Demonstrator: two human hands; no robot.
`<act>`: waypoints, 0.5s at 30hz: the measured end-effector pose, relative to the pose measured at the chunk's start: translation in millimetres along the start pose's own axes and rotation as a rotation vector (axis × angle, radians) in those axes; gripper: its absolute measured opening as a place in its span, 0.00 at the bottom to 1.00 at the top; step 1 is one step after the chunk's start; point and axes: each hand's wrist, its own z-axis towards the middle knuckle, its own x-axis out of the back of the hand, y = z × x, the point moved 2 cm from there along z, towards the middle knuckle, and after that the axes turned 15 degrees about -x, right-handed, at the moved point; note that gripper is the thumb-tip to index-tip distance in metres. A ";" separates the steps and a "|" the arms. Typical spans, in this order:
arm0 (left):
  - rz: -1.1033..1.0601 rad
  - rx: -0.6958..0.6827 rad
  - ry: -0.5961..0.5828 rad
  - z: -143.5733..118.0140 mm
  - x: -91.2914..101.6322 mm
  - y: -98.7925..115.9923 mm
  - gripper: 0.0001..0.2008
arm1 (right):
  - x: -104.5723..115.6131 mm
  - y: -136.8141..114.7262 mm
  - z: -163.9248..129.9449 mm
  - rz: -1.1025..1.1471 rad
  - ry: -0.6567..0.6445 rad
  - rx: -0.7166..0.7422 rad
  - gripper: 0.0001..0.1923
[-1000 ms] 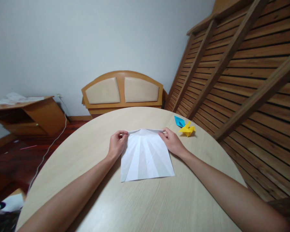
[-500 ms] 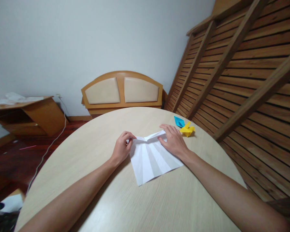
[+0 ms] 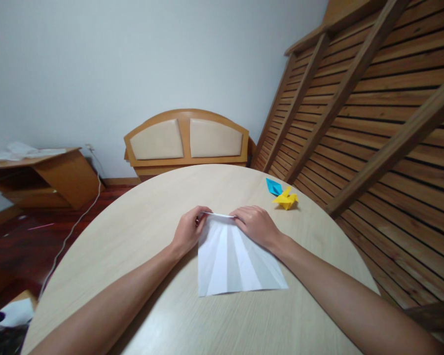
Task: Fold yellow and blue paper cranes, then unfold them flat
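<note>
A white sheet of paper point(image 3: 233, 266) with several fan-like creases lies before me, its far edge folded into a narrow strip and raised. My left hand point(image 3: 188, 228) pinches the left end of that strip between thumb and fingers. At the right end, my right hand point(image 3: 258, 224) grips the same strip, fingers together on top and thumb on the near side. The fingertips partly hide both ends of the fold. Beyond my right hand sit a yellow origami bird point(image 3: 286, 199) and a blue folded paper piece point(image 3: 274, 187).
A round, pale wooden table point(image 3: 148, 197) bears the paper. Behind it stands a headboard point(image 3: 187, 135) with cream panels. Wooden slats point(image 3: 355, 128) lean on the right. To the left are a low desk point(image 3: 64, 177) and a white cable point(image 3: 76, 227) on the floor.
The paper has turned, so its near edge now lies almost level and closer to me. My right hand has moved left and closed on the folded strip, which has straightened.
</note>
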 end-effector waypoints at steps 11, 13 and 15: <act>0.098 0.028 -0.130 -0.1 0.5 -2.4 0.10 | 3.9 20.6 0.2 0.081 -0.257 0.027 0.16; 0.101 0.036 -0.137 -0.2 -0.2 -1.9 0.11 | 3.7 24.9 0.0 0.107 -0.294 0.037 0.16; 0.132 0.068 -0.135 -0.7 -0.4 -2.7 0.12 | 4.5 29.4 0.3 0.137 -0.300 0.020 0.16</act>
